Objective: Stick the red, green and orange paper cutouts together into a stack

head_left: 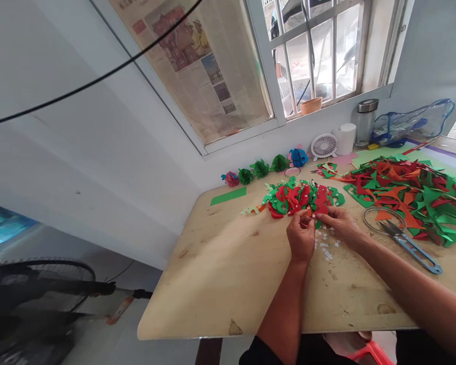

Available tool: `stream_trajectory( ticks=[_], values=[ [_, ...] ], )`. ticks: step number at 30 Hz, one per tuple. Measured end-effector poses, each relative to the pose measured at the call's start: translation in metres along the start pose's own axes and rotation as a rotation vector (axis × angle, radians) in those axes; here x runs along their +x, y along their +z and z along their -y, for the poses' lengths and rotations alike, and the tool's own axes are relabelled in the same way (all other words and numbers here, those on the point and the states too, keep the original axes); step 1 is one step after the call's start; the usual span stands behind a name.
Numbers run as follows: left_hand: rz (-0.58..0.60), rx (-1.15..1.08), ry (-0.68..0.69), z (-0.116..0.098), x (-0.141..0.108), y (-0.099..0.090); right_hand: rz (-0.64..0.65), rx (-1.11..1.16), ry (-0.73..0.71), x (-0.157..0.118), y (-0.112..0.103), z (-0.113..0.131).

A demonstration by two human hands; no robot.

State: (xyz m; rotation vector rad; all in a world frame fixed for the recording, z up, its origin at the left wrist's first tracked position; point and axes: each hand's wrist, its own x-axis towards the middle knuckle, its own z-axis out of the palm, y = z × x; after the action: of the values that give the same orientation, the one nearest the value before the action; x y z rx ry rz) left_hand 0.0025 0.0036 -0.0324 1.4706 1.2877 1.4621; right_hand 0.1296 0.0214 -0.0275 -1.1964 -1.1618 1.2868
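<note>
Both my hands are close together over the wooden table, at the near edge of a pile of red and green paper cut-outs (289, 197). My left hand (302, 234) is closed in a pinch near a small white piece; what its fingertips hold is too small to name. With thumb and fingers together, my right hand (342, 225) grips a red paper cut-out (321, 200) dotted with white squares. Small white paper bits (327, 248) lie scattered on the tabletop just below and between my hands.
Blue-handled snips (418, 251) and a clear ring (368, 218) lie right of my hands, before a large heap of paper scraps (410, 187). Paper balls (260, 168), a small white fan (324, 146) and a glass bottle (366, 124) line the wall.
</note>
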Motion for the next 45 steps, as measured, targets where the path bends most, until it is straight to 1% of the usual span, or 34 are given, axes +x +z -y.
stream_trajectory(
  ticks=[3,10,15,19,27,33,37,39,45],
  values=[
    [-0.043,0.119,0.073,0.001,-0.001,0.000,-0.047,-0.057,-0.039,-0.002,0.002,0.005],
    [-0.036,0.195,0.125,0.002,0.001,0.000,-0.035,-0.207,-0.150,-0.003,0.005,0.010],
    [-0.049,0.207,0.155,0.001,-0.001,-0.001,-0.058,-0.241,-0.152,-0.001,0.004,0.004],
    [-0.042,0.264,0.182,-0.001,-0.001,-0.002,-0.070,-0.237,-0.159,0.000,0.004,-0.001],
    [-0.030,0.289,0.197,-0.002,-0.002,-0.003,-0.081,-0.273,-0.149,0.000,0.004,-0.005],
    [-0.010,0.289,0.178,0.000,-0.001,-0.004,-0.106,-0.293,-0.144,0.000,0.005,-0.006],
    [0.006,0.309,0.172,-0.001,0.000,-0.005,-0.074,-0.313,-0.131,0.000,0.006,-0.005],
    [0.013,0.307,0.165,-0.001,0.000,-0.005,-0.064,-0.337,-0.120,0.000,0.006,-0.004],
    [0.041,0.273,0.115,0.003,0.001,-0.006,-0.087,-0.394,-0.109,0.002,0.005,-0.009]
  ],
)
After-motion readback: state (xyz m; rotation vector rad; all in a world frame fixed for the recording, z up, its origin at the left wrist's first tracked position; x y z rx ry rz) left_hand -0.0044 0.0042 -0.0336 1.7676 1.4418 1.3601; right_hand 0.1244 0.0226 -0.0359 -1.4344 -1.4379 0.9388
